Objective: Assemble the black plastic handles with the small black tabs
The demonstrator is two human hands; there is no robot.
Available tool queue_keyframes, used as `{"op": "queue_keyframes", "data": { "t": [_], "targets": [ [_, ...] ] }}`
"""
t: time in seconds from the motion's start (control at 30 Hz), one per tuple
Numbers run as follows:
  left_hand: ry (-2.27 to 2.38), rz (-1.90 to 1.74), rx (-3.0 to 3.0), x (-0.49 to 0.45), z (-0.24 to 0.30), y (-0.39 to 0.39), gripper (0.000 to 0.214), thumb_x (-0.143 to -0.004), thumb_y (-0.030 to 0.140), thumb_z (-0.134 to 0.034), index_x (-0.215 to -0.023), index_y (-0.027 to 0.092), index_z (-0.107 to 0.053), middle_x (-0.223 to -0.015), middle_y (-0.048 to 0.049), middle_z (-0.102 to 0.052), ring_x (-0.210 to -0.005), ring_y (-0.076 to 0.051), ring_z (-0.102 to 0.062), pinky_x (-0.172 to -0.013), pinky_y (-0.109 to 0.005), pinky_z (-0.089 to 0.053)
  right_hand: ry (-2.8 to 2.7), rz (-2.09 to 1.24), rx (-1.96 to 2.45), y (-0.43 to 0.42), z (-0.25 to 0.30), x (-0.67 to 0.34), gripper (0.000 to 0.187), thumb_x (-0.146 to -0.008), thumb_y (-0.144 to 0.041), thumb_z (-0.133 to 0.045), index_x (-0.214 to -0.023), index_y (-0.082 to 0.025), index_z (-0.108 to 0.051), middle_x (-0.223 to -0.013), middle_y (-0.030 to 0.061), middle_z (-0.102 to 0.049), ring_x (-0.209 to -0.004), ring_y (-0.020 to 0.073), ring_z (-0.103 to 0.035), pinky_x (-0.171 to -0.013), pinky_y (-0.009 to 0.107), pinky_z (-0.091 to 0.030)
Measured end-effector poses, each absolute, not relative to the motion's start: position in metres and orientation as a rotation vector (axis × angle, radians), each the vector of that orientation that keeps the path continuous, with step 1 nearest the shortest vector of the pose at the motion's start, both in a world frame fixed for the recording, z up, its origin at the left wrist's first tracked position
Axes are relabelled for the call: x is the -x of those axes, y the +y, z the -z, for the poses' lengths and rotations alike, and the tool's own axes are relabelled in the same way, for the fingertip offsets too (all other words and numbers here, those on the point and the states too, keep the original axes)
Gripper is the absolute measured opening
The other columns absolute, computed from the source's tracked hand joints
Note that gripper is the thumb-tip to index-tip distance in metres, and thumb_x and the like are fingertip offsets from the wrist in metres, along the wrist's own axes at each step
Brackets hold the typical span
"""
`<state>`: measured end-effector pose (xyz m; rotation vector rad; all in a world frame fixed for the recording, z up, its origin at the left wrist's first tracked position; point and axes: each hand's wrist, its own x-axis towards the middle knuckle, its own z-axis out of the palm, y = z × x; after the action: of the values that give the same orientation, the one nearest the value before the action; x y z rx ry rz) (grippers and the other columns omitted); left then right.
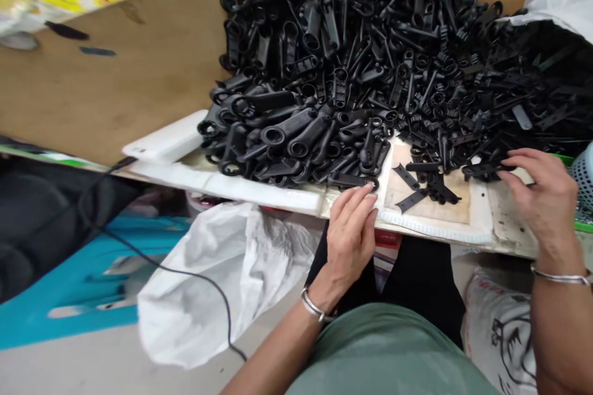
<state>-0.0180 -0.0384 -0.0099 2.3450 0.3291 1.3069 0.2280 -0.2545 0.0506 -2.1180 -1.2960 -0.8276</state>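
My left hand (352,231) rests at the table's front edge, fingers stretched out close together. Its fingertips touch the ringed end of a black plastic handle-shaped part (349,181) lying at the edge of the pile; the hand does not appear to grip it. On the right, the thumb and fingers of my right hand (544,191) pinch the end of a small dark plastic piece (482,170). Between the hands, several flat black plastic strips (411,200) and small pieces lie on a worn pale mat (445,216).
A large heap of black plastic parts (343,37) covers the table behind the hands. Cardboard (139,68) stands at left, beside a white block (167,139). A blue perforated basket (584,176) is at far right. A white sack (222,284) and black cable (185,274) are below.
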Motion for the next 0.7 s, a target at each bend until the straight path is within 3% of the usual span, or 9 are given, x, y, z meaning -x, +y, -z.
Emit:
{"op": "queue_keyframes", "data": {
  "t": [0.1, 0.2, 0.3, 0.37, 0.47, 0.6, 0.7],
  "targets": [
    [0.386, -0.947, -1.957, 0.019, -0.005, -0.051, 0.022, -0.098, 0.027, -0.056, -0.113, 0.018, -0.069, -0.113, -0.0103, -0.075, -0.106, -0.021, -0.07, -0.097, -0.038, -0.054, -1.304, 0.871, 2.001, -0.25, -0.06, -0.192, 0.013, -0.088, -0.016, -0.073, -0.099, -0.022, -0.071, -0.103, 0.0094, -0.074, -0.097, 0.0268, -0.07, -0.09, 0.044, -0.055],
    [0.39, -0.354, -1.315, 0.017, -0.02, -0.058, 0.046, -0.096, 0.055, -0.053, -0.116, 0.016, -0.069, -0.103, -0.0121, -0.076, -0.086, -0.02, -0.072, -0.08, -0.035, -0.058, -1.544, 0.602, 1.901, -0.23, -0.059, -0.148, 0.021, -0.09, -0.007, -0.067, -0.105, -0.022, -0.067, -0.108, 0.0087, -0.071, -0.105, 0.0266, -0.066, -0.094, 0.047, -0.054],
    [0.303, -0.011, -0.857, 0.015, -0.027, -0.056, 0.05, -0.086, 0.059, -0.067, -0.101, 0.011, -0.072, -0.091, -0.0119, -0.075, -0.072, -0.017, -0.07, -0.067, -0.029, -0.055, -1.713, 0.372, 1.786, -0.204, -0.052, -0.123, 0.026, -0.093, -0.003, -0.059, -0.11, -0.021, -0.065, -0.114, 0.0105, -0.068, -0.112, 0.0267, -0.061, -0.096, 0.046, -0.054],
    [0.294, 0.003, -0.766, 0.017, -0.028, -0.051, 0.039, -0.079, 0.047, -0.078, -0.091, 0.01, -0.073, -0.085, -0.0094, -0.074, -0.067, -0.014, -0.067, -0.063, -0.024, -0.052, -1.686, 0.303, 1.771, -0.19, -0.048, -0.124, 0.026, -0.096, -0.009, -0.059, -0.119, -0.021, -0.063, -0.119, 0.0118, -0.067, -0.114, 0.0276, -0.06, -0.099, 0.047, -0.052],
    [0.362, -0.138, -0.736, 0.023, -0.026, -0.044, 0.031, -0.076, 0.035, -0.082, -0.095, 0.012, -0.075, -0.086, -0.0075, -0.075, -0.068, -0.012, -0.065, -0.067, -0.024, -0.051, -1.583, 0.353, 2.005, -0.176, -0.043, -0.138, 0.027, -0.1, -0.024, -0.057, -0.126, -0.021, -0.061, -0.119, 0.0129, -0.067, -0.11, 0.0306, -0.059, -0.096, 0.05, -0.05],
    [0.422, -0.268, -0.707, 0.03, -0.024, -0.04, 0.034, -0.081, 0.037, -0.078, -0.105, 0.013, -0.075, -0.096, -0.0103, -0.077, -0.076, -0.014, -0.067, -0.078, -0.028, -0.05, -1.546, 0.498, 2.449, -0.162, -0.034, -0.152, 0.022, -0.1, -0.03, -0.053, -0.101, -0.021, -0.072, -0.101, 0.0125, -0.064, -0.094, 0.0309, -0.054, -0.078, 0.047, -0.046],
    [0.423, -0.284, -0.694, 0.031, -0.024, -0.038, 0.038, -0.084, 0.041, -0.075, -0.108, 0.012, -0.074, -0.104, -0.0135, -0.077, -0.081, -0.017, -0.069, -0.08, -0.03, -0.051, -1.527, 0.511, 2.454, -0.156, -0.029, -0.155, 0.025, -0.099, -0.029, -0.052, -0.087, -0.022, -0.074, -0.095, 0.011, -0.062, -0.089, 0.0288, -0.052, -0.073, 0.045, -0.044]
  ]
}}
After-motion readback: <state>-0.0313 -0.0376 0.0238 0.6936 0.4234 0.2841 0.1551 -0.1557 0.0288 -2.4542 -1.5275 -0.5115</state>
